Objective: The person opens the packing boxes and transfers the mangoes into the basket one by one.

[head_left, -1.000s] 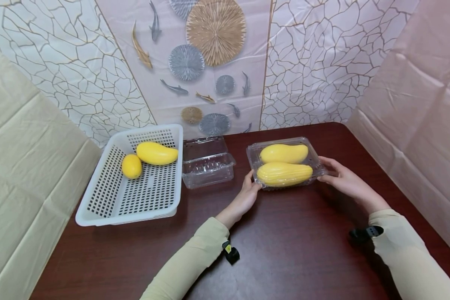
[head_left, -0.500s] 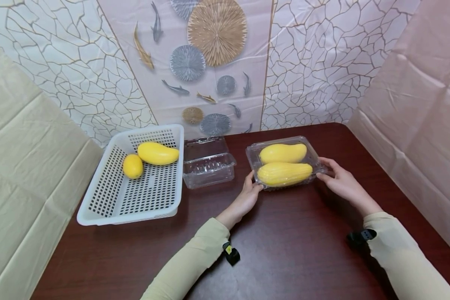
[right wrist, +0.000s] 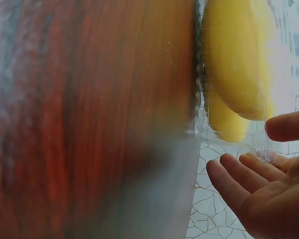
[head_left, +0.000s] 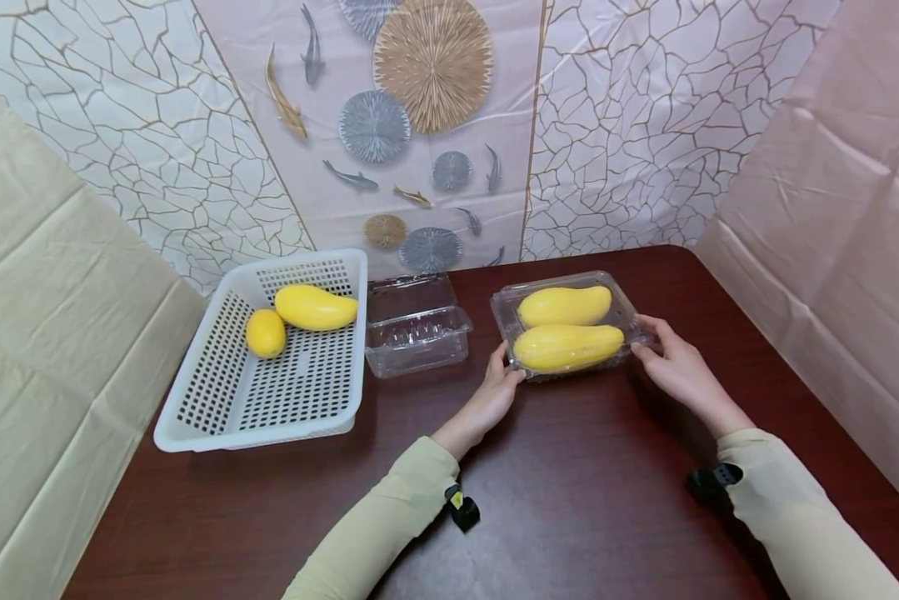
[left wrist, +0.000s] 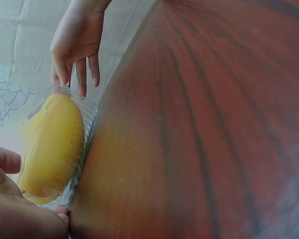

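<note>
A clear plastic clamshell box (head_left: 625, 304) sits at the back right of the table with two yellow mangoes inside, a farther mango (head_left: 565, 307) and a nearer mango (head_left: 569, 347). Clear plastic covers both fruits. My left hand (head_left: 488, 398) holds the box's front left corner, thumb at the front edge and fingers along the left side. At the opposite end, my right hand (head_left: 681, 367) pinches the right edge; the right wrist view shows its thumb (right wrist: 286, 125) on one face of the rim and the index finger on the other, while the remaining fingers (right wrist: 231, 181) extend straighter.
A white perforated basket (head_left: 167, 425) stands on the left, holding a large mango (head_left: 316, 307) and a smaller yellow fruit (head_left: 266, 333). Between basket and box lies another clear clamshell (head_left: 417, 354) with its lid raised. Patterned cloth walls border the dark red table (head_left: 554, 500).
My right wrist and forearm have swung slightly left, and the right thumb has shifted a little up along the box's edge. The box and my left hand stay almost in place.
</note>
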A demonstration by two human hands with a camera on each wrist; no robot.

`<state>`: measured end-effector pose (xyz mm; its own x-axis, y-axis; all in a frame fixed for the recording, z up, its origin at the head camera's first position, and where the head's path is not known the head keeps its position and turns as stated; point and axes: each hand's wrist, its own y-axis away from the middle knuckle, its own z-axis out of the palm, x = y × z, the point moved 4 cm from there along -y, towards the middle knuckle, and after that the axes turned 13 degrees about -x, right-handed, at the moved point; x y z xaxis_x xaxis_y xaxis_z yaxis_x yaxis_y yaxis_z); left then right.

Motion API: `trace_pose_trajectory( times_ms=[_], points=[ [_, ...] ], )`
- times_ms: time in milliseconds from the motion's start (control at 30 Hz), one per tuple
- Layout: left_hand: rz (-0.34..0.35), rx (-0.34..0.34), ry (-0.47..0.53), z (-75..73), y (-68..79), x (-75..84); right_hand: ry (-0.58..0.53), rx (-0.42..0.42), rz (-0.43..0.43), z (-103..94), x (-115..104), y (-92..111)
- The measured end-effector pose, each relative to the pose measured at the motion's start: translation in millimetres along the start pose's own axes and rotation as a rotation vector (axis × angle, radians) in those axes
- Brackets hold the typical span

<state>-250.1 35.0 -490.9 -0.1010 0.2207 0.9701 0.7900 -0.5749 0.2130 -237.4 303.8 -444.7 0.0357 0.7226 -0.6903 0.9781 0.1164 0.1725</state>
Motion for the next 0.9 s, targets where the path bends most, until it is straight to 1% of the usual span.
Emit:
trace_pose_trajectory(
  times_ms=[133,567,900],
  points=[
    [-0.003,-0.001,0.003,-0.3,-0.1,-0.9,-0.003,0.005,-0.002,1.6,-0.5,-0.2],
    [0.011,-0.017,0.025,-0.2,-0.4,-2.9,-0.035,0.052,-0.059,5.2,-1.6,-0.2],
    [0.023,-0.017,0.029,0.1,-1.0,-2.7,-0.033,0.115,-0.096,6.6,-4.7,0.5]
  ],
)
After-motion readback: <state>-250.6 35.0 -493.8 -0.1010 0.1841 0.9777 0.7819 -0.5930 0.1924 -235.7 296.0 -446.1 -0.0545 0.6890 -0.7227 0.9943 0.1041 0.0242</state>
